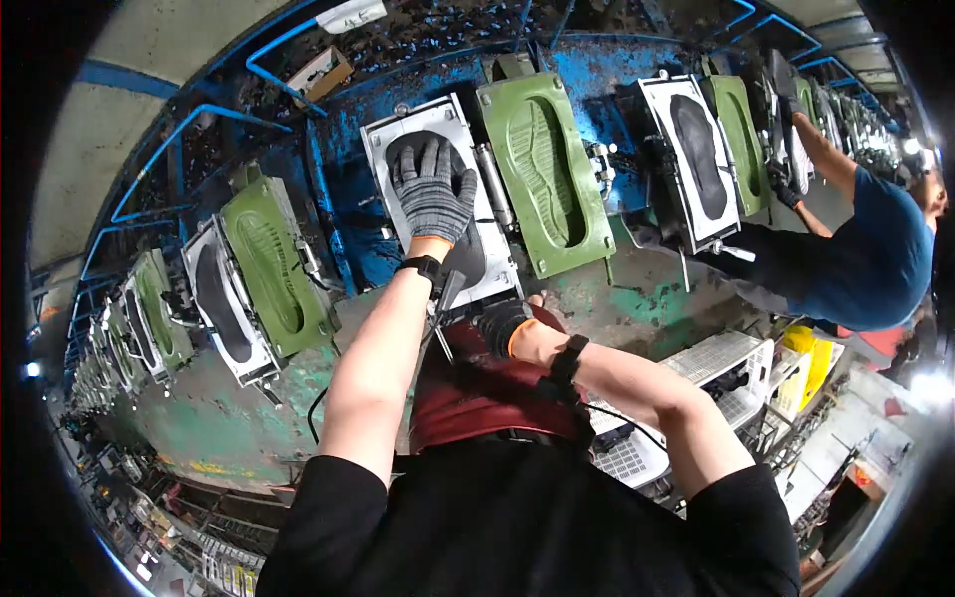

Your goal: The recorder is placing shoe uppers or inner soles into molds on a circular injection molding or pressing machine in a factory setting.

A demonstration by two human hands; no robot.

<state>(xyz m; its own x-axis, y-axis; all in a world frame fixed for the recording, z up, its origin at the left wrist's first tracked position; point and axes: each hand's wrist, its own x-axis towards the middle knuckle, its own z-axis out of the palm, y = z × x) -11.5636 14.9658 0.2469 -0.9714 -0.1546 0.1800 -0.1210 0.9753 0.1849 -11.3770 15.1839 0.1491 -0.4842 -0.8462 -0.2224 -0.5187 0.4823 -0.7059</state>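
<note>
My left hand (pixel 435 204), in a grey knit glove, lies flat with its fingers spread on a dark shoe sole (pixel 468 257). That sole sits in the light metal frame of a mould half (pixel 376 159), and my hand covers much of it. Just below the frame's near edge is my right hand (pixel 505 326), gloved in dark grey and close to my body. Its fingers are mostly hidden, so what it may hold cannot be made out. Beside the frame, a green mould half (pixel 547 169) shows a ridged sole-shaped hollow.
To the left stands another mould pair, with a dark sole (pixel 221 303) and a green half (pixel 279 264). A further sole mould (pixel 696 159) is on the right, near a co-worker in a blue shirt (pixel 865 249). White plastic racks (pixel 716 360) stand at my lower right. A cardboard box (pixel 320 75) lies behind.
</note>
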